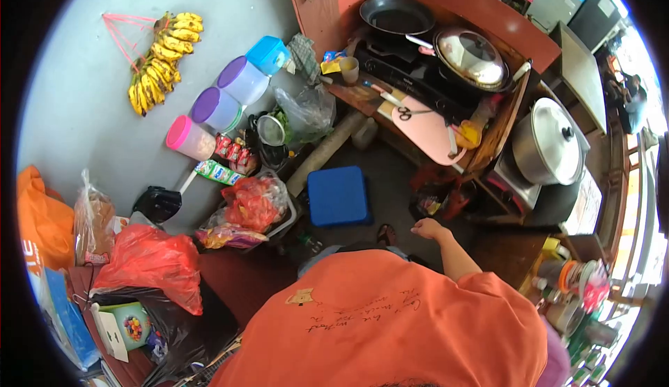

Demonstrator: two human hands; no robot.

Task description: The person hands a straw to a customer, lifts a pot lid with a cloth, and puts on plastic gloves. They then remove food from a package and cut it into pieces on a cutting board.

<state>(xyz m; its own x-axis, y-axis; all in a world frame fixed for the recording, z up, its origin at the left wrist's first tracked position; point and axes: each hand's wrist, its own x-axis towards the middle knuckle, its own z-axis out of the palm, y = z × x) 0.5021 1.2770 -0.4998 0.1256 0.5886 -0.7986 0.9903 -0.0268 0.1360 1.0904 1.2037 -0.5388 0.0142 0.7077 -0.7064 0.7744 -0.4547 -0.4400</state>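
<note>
- Below the counter point(503, 118) edge, right hand point(428, 229) is out front with fingers curled in; can't tell if it grips anything
- Nearest: clutter point(437, 197) under the counter, blue stool point(338, 195) near on the floor
- Left hand out of view
- Reads as a reach, no contact yet; a grab needs the fingers opened and the arm lower

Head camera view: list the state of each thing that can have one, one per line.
Pan: covered by glass lid.
Wok: empty, uncovered.
Steel pot: lid on.
Plastic jars: lids on.
Scissors: closed, on pink board.
Bananas: hanging on wall.
Right hand: holding nothing.
</note>
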